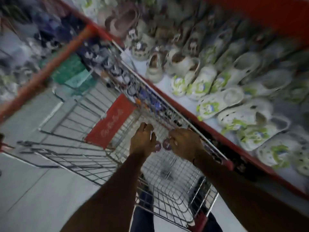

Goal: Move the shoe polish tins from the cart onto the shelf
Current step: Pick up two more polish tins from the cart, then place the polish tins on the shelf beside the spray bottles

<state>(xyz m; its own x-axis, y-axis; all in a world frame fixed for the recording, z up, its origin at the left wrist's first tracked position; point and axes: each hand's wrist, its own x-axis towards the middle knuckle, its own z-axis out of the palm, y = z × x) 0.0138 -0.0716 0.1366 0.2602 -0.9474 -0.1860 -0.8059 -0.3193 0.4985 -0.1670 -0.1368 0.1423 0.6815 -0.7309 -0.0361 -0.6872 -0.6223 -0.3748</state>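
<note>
Dark round tins (164,145): two small discs, reddish-purple faces, blurred; inside the wire cart (168,185) basket, between both hands.
Left hand (142,142): fingers curled, touching left tin; firm hold unclear.
Right hand (184,144): fingers curled at right tin; cannot tell if gripped.
Shelf (222,141): red-edged, just beside cart, pale clogs (200,82) on it.

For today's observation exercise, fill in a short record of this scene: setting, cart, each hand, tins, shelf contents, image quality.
setting: shop aisle, wire cart beside a red-edged shelf
left hand: reaching down into the cart, fingers curled by a small round tin
right hand: closed over another round tin
tins: two dark discs between the hands; labels unreadable
shelf contents: pale clog-style shoes, some with green prints
image quality: motion-blurred
</note>
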